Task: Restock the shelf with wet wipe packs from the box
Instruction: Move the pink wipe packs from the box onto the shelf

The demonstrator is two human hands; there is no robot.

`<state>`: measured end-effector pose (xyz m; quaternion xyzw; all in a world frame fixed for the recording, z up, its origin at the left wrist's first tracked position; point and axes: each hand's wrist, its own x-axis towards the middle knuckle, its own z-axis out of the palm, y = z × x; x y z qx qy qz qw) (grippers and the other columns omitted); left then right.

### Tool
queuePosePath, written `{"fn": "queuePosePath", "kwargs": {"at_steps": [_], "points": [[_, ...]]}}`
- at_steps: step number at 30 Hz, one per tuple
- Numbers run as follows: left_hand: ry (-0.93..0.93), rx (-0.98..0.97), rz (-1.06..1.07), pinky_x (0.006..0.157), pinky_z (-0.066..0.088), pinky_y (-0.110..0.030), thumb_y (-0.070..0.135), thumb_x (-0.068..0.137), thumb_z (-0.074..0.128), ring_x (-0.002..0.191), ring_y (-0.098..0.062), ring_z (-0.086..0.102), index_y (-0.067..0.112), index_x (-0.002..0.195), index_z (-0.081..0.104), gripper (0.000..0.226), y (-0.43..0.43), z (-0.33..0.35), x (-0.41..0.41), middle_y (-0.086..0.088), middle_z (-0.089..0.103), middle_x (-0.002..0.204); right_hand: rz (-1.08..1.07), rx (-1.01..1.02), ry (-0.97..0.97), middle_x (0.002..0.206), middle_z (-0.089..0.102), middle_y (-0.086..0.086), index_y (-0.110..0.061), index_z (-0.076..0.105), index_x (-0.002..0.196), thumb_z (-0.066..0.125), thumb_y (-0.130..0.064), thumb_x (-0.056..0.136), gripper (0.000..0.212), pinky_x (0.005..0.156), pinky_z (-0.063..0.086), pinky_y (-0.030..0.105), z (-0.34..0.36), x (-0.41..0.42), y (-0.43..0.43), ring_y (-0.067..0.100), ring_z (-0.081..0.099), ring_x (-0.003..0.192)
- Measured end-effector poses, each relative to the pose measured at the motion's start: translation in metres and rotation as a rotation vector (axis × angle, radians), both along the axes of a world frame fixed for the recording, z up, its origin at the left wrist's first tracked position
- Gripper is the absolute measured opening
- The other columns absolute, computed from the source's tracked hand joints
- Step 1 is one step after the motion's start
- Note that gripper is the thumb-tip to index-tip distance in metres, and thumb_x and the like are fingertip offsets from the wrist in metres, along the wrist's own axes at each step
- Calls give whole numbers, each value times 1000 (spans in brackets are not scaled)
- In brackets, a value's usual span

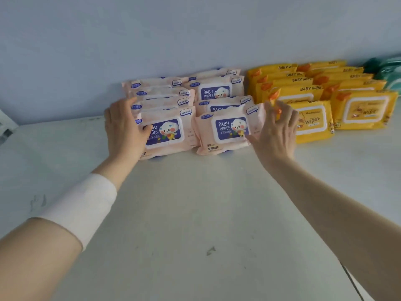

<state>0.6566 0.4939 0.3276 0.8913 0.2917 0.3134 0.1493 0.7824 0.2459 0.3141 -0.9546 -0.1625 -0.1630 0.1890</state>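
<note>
Two rows of pink baby wipe packs stand leaning on the white shelf [195, 213] against the pale blue back wall. My left hand [124, 124] grips the left end of the front pink pack of the left row [171, 131], thumb across its face. My right hand [275, 129] rests against the right end of the front pink pack of the right row [225, 131], fingers spread, thumb on its lower corner. The box is out of view.
Two rows of yellow wipe packs [360, 109] stand right of the pink ones, the nearest [312, 121] just behind my right hand. Green packs [388, 72] sit at the far right. A white wrap [82, 205] covers my left forearm.
</note>
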Motion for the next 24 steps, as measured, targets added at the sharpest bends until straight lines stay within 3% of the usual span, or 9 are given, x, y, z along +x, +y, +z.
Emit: {"fn": "queuePosePath", "kwargs": {"at_steps": [3,6,9,15,19,24], "points": [[217,336,-245,102,32,-42,13,83,62,123,-35,46,8,130,49,49,-50,28,18,-16,54,132,91,-80,49,155,16,13,-14,28,144,62,-32,86,69,113,18,42,19,1,-24,32,12,143],[412,440,-488,103,32,-42,23,91,55,126,-31,47,14,139,39,51,-134,52,50,-12,52,137,109,-208,104,157,11,11,-15,25,146,53,-32,92,63,117,10,41,35,6,-83,30,1,146],[589,577,-590,108,28,-40,30,91,53,133,-26,41,19,139,38,51,-236,60,83,-9,48,141,61,-349,163,157,13,11,-15,26,146,50,-36,93,62,118,10,43,44,5,-177,30,2,146],[622,708,-811,108,31,-38,22,92,44,133,-25,41,17,135,43,43,-480,48,120,-8,48,141,-212,-559,366,153,21,13,-14,27,145,44,-39,94,59,116,14,49,36,-32,-431,33,5,145],[649,723,-1018,104,31,-38,24,93,44,129,-27,43,17,136,42,44,-634,30,121,-9,49,140,-468,-534,491,151,27,13,-14,28,146,44,-34,95,57,115,15,52,21,-74,-591,35,11,144],[680,784,-1269,100,35,-39,34,94,45,126,-28,46,16,134,44,44,-787,-22,117,-8,52,135,-680,-500,663,154,23,14,-14,28,146,46,-38,94,60,117,13,52,-27,-115,-730,35,7,145]]}}
